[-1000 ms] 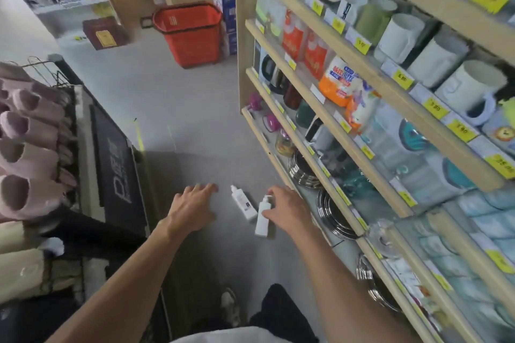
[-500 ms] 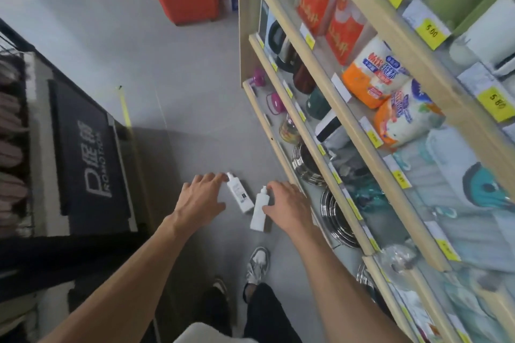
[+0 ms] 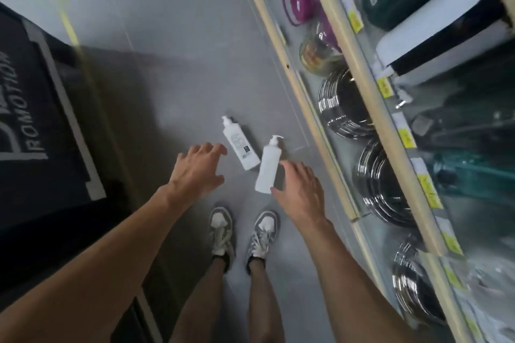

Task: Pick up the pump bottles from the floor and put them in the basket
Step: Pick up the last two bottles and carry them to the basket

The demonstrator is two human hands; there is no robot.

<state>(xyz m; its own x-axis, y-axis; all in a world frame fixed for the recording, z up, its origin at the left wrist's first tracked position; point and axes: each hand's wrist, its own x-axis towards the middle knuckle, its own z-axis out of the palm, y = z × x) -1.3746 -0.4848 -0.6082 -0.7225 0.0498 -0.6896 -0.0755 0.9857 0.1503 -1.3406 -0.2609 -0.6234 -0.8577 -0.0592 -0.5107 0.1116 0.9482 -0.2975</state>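
A: Hands first. L hand (image 3: 195,172) is spread, fingers fanned, holding nothing, fingertips just beside the labelled bottle (image 3: 241,146). R hand (image 3: 299,192) is also spread and empty, right beside the plain bottle (image 3: 269,170). Whether the thumb touches its base, can't tell.

B: Bottles themselves?

A: Both lie flat on the floor (image 3: 181,86), pumps pointing far. The labelled one's base end is just beside the plain one's side. They're a bit ahead of the shoes (image 3: 221,234).

B: What's changed vs. a sec ago?

A: Both hands are closer to the bottles, L esp.: it was off to the left, now it's at the label. View has tipped down, so legs + shoes show, and the red basket at the far end of the aisle has dropped out of frame. Bottles haven't shifted.

B: Meaning?

A: Reach nearly done, grasp not yet. One hand per bottle looks like the plan, imo. Nothing's picked up, so the task is at its start, and the basket means a carry up the aisle after.

B: Surroundings?

A: Shelf unit (image 3: 306,108) is close on the right, with steel bowls (image 3: 345,108) on its bottom level. Black promo stand (image 3: 41,120) is on the left.
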